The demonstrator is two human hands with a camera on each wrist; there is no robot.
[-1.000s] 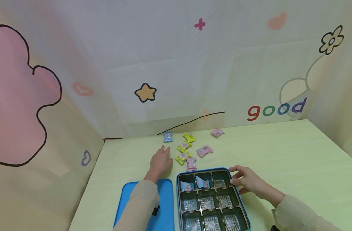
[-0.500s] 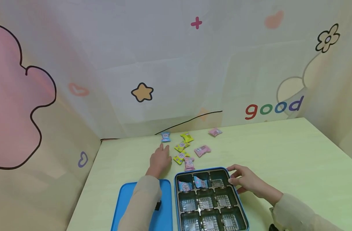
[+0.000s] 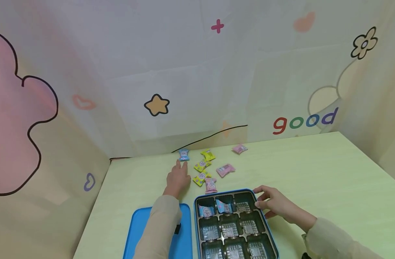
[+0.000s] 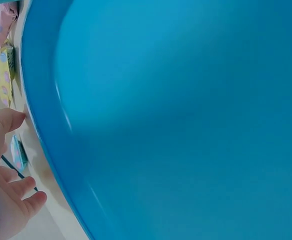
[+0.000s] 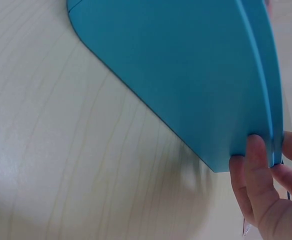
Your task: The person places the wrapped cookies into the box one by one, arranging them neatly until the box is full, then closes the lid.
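My left hand (image 3: 178,179) reaches over the table, its fingertips just short of a blue wrapped candy (image 3: 184,155) near the wall. In the left wrist view its thumb and fingers are spread with nothing between them, and the candy (image 4: 19,152) lies beyond. My right hand (image 3: 276,205) grips the far right corner of a blue box (image 5: 186,75), thumb at the rim and fingers against the outer wall. A black compartment tray (image 3: 230,229) fills the box. Two blue candies, one in the far left compartment (image 3: 206,211), one in the far middle, lie inside.
Three yellow candies (image 3: 201,177) and three pink candies (image 3: 225,170) lie scattered beyond the box. Left of the box, a blue lid (image 3: 186,230) lies under my left forearm. A printed cloth wall (image 3: 197,90) stands along the table's far edge.
My left hand has edged toward the blue candy near the wall. The head view has shifted slightly. My right hand keeps its grip on the box corner.
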